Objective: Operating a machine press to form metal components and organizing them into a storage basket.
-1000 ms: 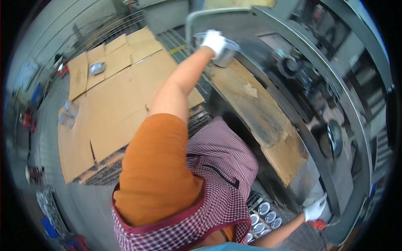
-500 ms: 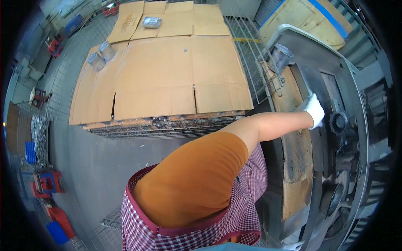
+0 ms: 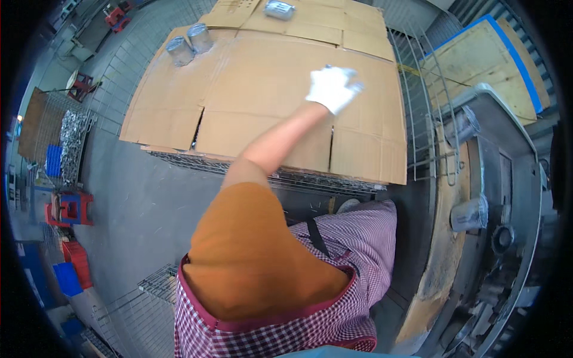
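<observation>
My left hand (image 3: 333, 89), in a white glove, is over the large cardboard sheet (image 3: 268, 77), slightly blurred. Its fingers are apart and nothing shows in them; whether it touches the cardboard I cannot tell. Two grey metal cylinders (image 3: 190, 45) stand together on the cardboard's far left part. A small silvery, wrapped-looking piece (image 3: 279, 9) lies at its far edge. To the right, one metal cylinder (image 3: 468, 215) rests tilted at the board along the trough, and another cylinder (image 3: 462, 126) sits farther up. My right hand is not in view.
The cardboard covers a wire cage (image 3: 286, 186). A grey trough (image 3: 525, 143) with dark metal parts (image 3: 503, 238) runs along the right, a worn wooden board (image 3: 439, 268) on its near side. Red and blue stools (image 3: 70, 209) and a wire bin (image 3: 65, 143) stand left.
My left hand has swung from the trough leftward over the cardboard. The view has shifted, and a cylinder at the trough's edge now shows where my forearm was. My right glove has left view.
</observation>
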Motion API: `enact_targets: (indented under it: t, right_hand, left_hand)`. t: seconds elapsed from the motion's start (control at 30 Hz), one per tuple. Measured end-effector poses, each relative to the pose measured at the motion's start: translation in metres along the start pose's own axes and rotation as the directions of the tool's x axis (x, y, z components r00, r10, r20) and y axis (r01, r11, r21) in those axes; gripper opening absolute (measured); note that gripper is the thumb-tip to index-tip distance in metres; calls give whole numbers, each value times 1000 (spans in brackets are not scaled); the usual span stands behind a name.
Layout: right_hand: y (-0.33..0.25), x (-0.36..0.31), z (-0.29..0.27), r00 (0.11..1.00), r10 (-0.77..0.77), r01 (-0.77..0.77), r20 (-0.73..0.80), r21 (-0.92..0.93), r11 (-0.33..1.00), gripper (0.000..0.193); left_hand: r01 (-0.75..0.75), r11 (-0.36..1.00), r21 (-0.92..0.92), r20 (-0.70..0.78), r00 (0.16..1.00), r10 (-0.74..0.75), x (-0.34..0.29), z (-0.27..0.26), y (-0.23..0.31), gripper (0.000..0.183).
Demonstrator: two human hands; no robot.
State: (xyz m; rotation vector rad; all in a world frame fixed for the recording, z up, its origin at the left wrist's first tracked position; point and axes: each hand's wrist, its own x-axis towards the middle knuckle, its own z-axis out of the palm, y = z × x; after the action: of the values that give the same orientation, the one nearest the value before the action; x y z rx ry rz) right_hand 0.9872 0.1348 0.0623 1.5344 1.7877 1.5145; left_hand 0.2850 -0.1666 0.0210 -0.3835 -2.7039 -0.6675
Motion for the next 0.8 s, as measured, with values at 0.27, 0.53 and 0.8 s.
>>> enact_targets:
  t: [0.27,0.53,0.8]
  right_hand:
    - [-42,12,-58,994,-96,97,-45,26,995,43]
    - [-66,7,-104,992,-127,127,-1,6,992,42]
    - [-76,-18,-93,981,-154,155,120,5,988,41]
  left_hand:
    - [776,604,182,-335,627,-704,-1,-71,-302,68]
    - [799,414,437,-339,572,-747,31,-136,-401,80]
    - [638,388,665,-92,586,-805,62,-142,-416,91]
